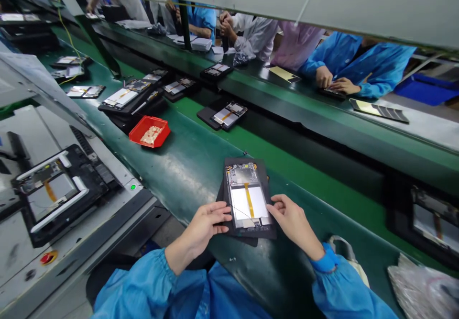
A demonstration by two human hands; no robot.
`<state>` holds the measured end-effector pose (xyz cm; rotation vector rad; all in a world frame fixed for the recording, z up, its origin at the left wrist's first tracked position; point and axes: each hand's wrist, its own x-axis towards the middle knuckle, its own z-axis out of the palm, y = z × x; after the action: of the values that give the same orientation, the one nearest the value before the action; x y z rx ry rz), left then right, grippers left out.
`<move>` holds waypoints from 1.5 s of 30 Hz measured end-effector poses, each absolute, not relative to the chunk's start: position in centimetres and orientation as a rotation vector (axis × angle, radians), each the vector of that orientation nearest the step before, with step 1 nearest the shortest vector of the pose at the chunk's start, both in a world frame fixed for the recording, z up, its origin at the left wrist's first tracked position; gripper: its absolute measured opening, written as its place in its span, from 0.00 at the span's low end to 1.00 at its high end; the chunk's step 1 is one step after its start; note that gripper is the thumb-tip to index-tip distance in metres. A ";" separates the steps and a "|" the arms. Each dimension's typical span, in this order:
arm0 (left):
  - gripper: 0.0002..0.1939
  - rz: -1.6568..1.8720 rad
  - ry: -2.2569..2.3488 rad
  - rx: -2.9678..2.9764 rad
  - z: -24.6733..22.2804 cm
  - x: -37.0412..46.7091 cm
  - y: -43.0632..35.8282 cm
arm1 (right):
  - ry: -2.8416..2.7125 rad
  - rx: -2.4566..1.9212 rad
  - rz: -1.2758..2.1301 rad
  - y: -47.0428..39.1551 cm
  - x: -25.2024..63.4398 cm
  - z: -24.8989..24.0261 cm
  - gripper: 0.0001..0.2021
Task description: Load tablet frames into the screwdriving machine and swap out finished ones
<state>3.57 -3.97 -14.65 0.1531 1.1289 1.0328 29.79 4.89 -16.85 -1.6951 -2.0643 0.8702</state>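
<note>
An opened tablet point(239, 200), with its circuit board, silvery battery and orange ribbon cable showing, lies in front of me. Beneath it are dark flat pads point(263, 170), stacked slightly askew on the green bench. My left hand point(210, 221) is at the tablet's left edge, fingers stretched and a little apart, close to a thin dark wire that crosses the battery. At the right edge is my right hand point(290, 216), its fingers loosely bent and its thumb tip beside the tablet's rim. Neither hand grips the tablet; whether the fingertips touch it I cannot tell.
A red bin point(134, 132) of small pale pieces stands on the bench point(193, 166). Several opened tablets lie along the green conveyor point(322, 206). At left, a machine point(118, 192) holds another tablet point(53, 194). Co-workers sit opposite. A clear plastic bag point(418, 280) lies at lower right.
</note>
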 end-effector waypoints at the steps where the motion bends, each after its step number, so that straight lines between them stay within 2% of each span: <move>1: 0.19 1.034 1.126 0.128 -14.4 3.6 -4.1 | -2.035 -1.689 0.899 5.0 29.9 -17.0 0.14; 7: 0.17 1.054 1.122 0.058 -14.7 4.4 -3.7 | -1.899 -1.703 1.009 5.6 30.2 -17.5 0.13; 11: 0.09 1.038 1.094 0.290 -15.4 6.2 -2.7 | -1.709 -1.701 1.177 5.3 29.9 -16.7 0.17; 16: 0.15 1.139 1.020 0.529 -14.7 7.0 -2.7 | -1.378 -1.685 1.335 4.3 28.5 -13.7 0.26; 21: 0.18 1.387 0.919 0.506 -13.3 1.2 -6.3 | -1.738 -1.561 1.363 3.8 23.2 -11.4 0.25; 26: 0.20 1.713 1.228 0.491 -14.2 -9.4 -14.3 | -2.440 -0.993 1.314 5.2 10.8 -10.3 0.19; 33: 0.26 2.040 1.647 0.098 -17.4 -19.1 -29.6 | -2.743 -0.176 0.849 0.7 -17.2 -11.6 0.11; 35: 0.27 2.112 1.701 -0.078 -18.1 -20.4 -33.0 | -2.865 -0.177 0.552 -2.3 -25.1 -12.9 0.11; 39: 0.29 2.205 1.741 -0.311 -18.9 -21.8 -37.4 | -2.872 -0.276 0.384 -7.5 -36.7 -15.7 0.20; 45: 0.31 2.242 1.725 -0.450 -20.0 -23.8 -38.6 | -2.857 -0.480 0.242 -9.9 -43.5 -18.2 0.21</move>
<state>-23.76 -38.61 -20.00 -0.4502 1.7253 2.2424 -43.49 -9.87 -18.21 -0.4798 -2.8569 0.2422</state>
